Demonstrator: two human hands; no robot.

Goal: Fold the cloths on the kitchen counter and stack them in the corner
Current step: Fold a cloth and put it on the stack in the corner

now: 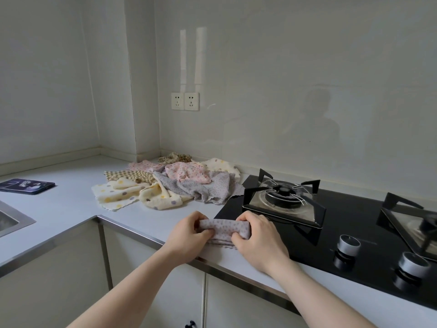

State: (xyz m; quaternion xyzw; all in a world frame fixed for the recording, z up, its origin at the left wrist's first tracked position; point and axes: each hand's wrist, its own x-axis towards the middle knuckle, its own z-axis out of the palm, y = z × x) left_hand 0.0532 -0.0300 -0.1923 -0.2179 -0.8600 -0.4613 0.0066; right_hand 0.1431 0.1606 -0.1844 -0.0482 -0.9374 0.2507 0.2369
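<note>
Grey dotted cloth (224,229), lower centre of frame, folded: left hand (189,235) and right hand (256,242) each pinch an end. Unfolded cloth heap (170,183) lies above it at centre frame.

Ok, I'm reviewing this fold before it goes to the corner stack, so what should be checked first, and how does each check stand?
1. Both hands hold the grey dotted cloth: left hand, right hand. Ok.
2. Cloth folded compact: ok.
3. Bottom edges aligned: cannot tell.
4. Cloth clear of the stove burner: ok.
5. Corner has a started stack: not ok, only an unfolded cloth pile lies there.
</note>
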